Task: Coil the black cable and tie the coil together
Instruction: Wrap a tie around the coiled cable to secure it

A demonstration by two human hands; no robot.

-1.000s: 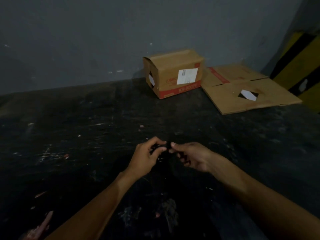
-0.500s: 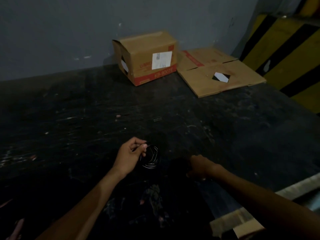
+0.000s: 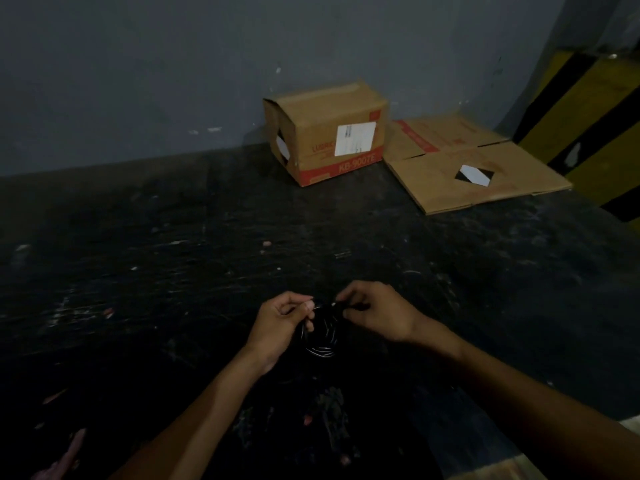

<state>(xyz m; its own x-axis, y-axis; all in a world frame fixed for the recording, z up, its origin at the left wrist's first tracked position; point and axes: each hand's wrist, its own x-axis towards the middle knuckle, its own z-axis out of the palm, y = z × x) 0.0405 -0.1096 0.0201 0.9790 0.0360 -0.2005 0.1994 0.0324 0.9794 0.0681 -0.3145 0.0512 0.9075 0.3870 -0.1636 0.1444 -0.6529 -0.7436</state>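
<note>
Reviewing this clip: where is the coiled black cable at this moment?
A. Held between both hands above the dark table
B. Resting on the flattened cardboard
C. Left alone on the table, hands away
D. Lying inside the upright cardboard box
A: the left hand and right hand both pinch the top of the black cable, whose loops hang between them.

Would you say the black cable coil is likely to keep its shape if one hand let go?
Probably not: the black cable coil looks thin and floppy, hanging in loose loops below the left hand and right hand. No tie is visible, so the loops could spring apart. It likely weighs little.
</note>
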